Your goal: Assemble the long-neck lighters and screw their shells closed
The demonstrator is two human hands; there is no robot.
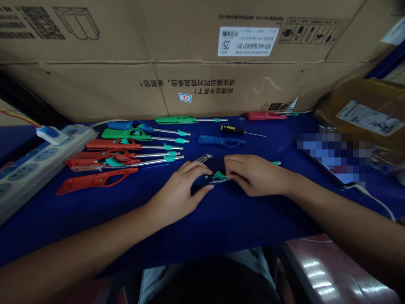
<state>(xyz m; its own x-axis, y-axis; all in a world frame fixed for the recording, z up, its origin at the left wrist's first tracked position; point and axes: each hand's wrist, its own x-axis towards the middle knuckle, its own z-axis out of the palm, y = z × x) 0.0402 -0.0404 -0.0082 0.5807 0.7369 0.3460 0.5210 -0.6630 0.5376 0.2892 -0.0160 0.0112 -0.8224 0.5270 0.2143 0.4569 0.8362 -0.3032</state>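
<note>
Head view shows a blue lighter, partly hidden, between two bare hands, near the middle of the blue worktop. The left hand holds its dark end, with thumb and forefinger slightly apart around it. The right hand has its fingertips closed narrow on the other side, beside the green trigger; which exact part they pinch, I cannot tell.

Just beyond the left fingers there is a clear narrow piece. Farther toward the far edge lie a loose blue shell and a yellow and black screwdriver. Toward the left edge are several lighters with metal rods, and a loose red shell on their near side, not far from the power strip. Near the right edge is a phone.

I judge that the lighter is light, with a hard and rather smooth plastic body, so it may slip when held only by the tips. Its small inner parts look loose and fragile. The thick handle end should give the safest hold; the trigger and thin parts need only a soft pinch.
</note>
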